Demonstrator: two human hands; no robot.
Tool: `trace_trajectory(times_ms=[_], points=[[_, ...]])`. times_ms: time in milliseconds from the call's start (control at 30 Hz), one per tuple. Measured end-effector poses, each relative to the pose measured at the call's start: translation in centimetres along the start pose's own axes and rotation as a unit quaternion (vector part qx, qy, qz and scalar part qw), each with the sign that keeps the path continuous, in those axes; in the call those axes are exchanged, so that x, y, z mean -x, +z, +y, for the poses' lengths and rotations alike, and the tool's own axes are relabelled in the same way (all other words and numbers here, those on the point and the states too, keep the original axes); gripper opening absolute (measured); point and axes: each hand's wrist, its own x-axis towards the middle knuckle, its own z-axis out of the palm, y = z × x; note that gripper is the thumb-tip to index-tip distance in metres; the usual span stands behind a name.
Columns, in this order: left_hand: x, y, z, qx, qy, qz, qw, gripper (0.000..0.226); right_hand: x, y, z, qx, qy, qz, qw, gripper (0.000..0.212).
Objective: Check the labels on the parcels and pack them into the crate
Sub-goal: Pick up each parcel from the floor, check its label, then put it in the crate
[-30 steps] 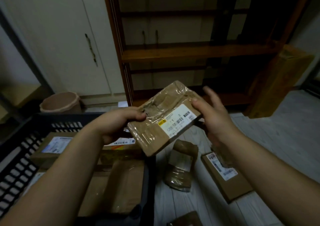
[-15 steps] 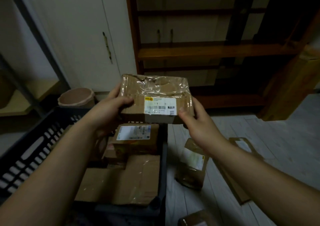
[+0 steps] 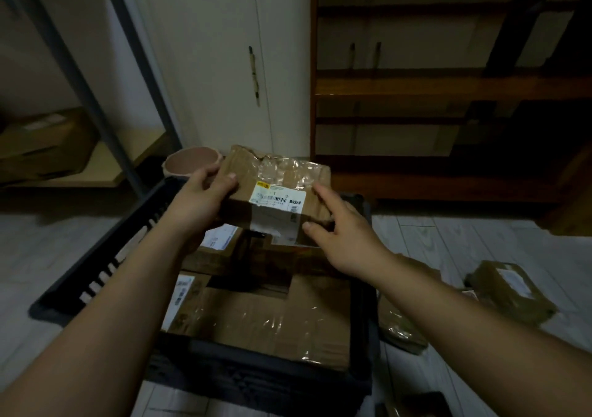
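since half a second ago the taped parcel (image 3: 275, 189) has come down from chest height to hover over the far end of the black crate (image 3: 105, 256), centre of the frame; label check looks done, packing begins. left hand (image 3: 205, 199) grips its left edge, thumb on top. right hand (image 3: 339, 234) is loosening, fingers spread, only fingertips touching the right edge. white label (image 3: 277, 194) faces up and toward the camera. long axis runs left to right, slightly tilted, above parcels already inside (image 3: 266, 317).
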Motion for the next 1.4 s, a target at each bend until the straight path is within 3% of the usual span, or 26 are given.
trace_trajectory(times_ms=[133,267,467,600,667,800,900,1033,1100,1167,1300,1400], points=[[0.3,-1.4,-1.6,-0.126,-0.066,-0.117,0.983,0.062,1.1,0.6,1.7,0.083,-0.013,-0.033,0.996,0.062],[0.2,-1.7,-3.8,-0.162,-0.141,-0.223,0.951,0.088,1.9,-0.1,2.3,0.136,0.019,-0.103,0.985,0.061],[-1.1,-3.5,-7.2,-0.218,-0.177,-0.199,0.939,0.085,2.0,4.3,0.4,0.154,0.071,-0.206,0.964,0.064],[-1.0,-5.7,-9.5,-0.344,-0.180,-0.233,0.892,0.106,1.8,8.8,-0.4,0.262,0.060,-0.283,0.921,0.088],[-0.7,-6.5,-10.2,-0.406,-0.175,-0.269,0.856,0.101,1.9,10.3,-0.8,0.290,0.039,-0.315,0.903,0.082],[0.3,-6.1,-12.2,-0.514,-0.151,-0.312,0.785,0.081,2.5,11.8,-1.1,0.331,0.020,-0.410,0.850,0.050],[0.2,-6.2,-12.9,-0.497,-0.179,-0.331,0.782,0.069,2.4,11.8,-1.2,0.365,0.006,-0.437,0.822,0.039],[-0.2,-6.2,-12.1,-0.452,-0.251,-0.342,0.785,0.049,2.0,10.8,-1.4,0.354,0.008,-0.459,0.815,0.057],[-0.4,-5.7,-11.5,-0.516,-0.213,-0.349,0.753,0.057,1.9,9.7,-1.6,0.327,0.011,-0.439,0.837,0.055],[-0.7,-4.7,-10.6,-0.557,-0.152,-0.331,0.747,0.069,1.7,7.5,-1.5,0.254,0.027,-0.382,0.888,0.044],[-0.7,-0.4,-6.4,-0.550,-0.047,-0.246,0.797,0.076,1.4,0.8,0.4,0.170,0.016,-0.230,0.958,0.041],[0.6,4.6,-3.2,-0.489,0.055,-0.246,0.835,0.077,1.9,-4.0,3.2,0.173,0.020,-0.092,0.980,0.038]])
